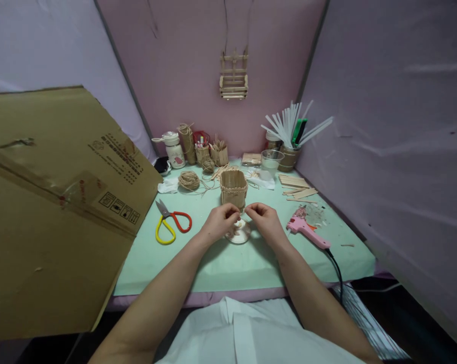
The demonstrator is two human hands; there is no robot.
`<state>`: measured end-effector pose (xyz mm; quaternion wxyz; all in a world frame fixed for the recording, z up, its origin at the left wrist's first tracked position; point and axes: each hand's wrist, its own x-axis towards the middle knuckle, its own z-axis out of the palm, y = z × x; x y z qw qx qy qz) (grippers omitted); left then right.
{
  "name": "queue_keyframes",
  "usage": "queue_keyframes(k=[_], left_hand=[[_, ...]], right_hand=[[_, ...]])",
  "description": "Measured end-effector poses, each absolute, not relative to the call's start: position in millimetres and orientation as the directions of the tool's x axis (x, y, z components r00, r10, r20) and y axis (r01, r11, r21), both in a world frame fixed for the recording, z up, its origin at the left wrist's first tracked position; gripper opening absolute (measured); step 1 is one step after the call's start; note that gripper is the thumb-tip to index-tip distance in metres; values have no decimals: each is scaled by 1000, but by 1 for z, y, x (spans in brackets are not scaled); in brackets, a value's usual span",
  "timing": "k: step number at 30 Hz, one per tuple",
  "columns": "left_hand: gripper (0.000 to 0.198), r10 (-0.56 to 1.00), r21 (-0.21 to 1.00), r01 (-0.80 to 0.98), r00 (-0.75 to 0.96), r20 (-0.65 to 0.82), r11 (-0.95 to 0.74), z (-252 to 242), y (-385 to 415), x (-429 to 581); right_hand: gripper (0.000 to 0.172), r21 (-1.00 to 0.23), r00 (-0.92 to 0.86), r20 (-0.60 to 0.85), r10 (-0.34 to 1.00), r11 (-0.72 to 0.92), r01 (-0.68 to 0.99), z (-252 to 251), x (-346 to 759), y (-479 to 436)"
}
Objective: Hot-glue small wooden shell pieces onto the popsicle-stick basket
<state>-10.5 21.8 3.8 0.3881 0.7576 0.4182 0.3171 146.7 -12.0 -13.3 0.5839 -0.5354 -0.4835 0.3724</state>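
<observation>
Both hands are raised over a small round white dish (239, 233) with little light brown bits on it. My left hand (224, 221) is closed in a pinch at the dish's upper left; what its fingertips hold is too small to name. Facing it, my right hand (264, 221) also pinches something tiny that I cannot make out. A narrow gap separates the two sets of fingertips. Just behind them stands an upright woven-looking container (233, 189) of light wood, open at the top.
Scissors (168, 222) with red and yellow handles lie left, a pink glue gun (308, 232) right. Behind are a twine ball (189, 180), wooden sticks (294, 183), a plastic cup (272, 161) and a pot (288, 159) of white sticks. Cardboard (61, 212) leans at left.
</observation>
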Motion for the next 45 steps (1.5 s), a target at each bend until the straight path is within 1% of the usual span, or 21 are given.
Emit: queue_keyframes(k=[2,4,11,17,21,26,30,35,39,43,45], left_hand=[[15,891,879,356,429,146,-316,3,23,-10],[17,893,880,356,426,147,-315,2,24,-9],[17,885,867,350,425,190,-354,8,22,-10],[16,888,871,322,398,231,-371,6,26,-10],[13,918,932,232,351,186,-277,0,30,-7],[17,934,996,34,351,64,-81,2,29,-6],[23,926,999,-53,376,18,2,6,26,-6],[21,933,995,-68,356,-49,78,8,23,-5],[25,935,995,-76,353,-40,72,8,22,-4],[38,950,978,-158,300,-83,135,10,21,-3],[40,955,962,-203,270,-122,180,12,20,-2]], right_hand=[[22,-985,259,168,951,150,88,-13,146,-12],[22,-985,258,168,951,151,87,-13,146,-12],[23,-992,197,113,974,99,82,-13,145,-12],[26,-997,136,66,988,61,40,-14,143,-13],[25,-1000,106,29,994,30,-8,-12,142,-14],[25,-1000,109,20,994,23,-21,-10,140,-16],[28,-1000,103,25,994,26,-12,-10,141,-16],[27,-999,103,29,994,31,-23,-11,141,-16],[24,-999,109,39,993,39,0,-13,141,-16],[22,-998,192,64,979,66,-6,-11,142,-15],[22,-996,254,76,964,84,-22,-10,142,-15]])
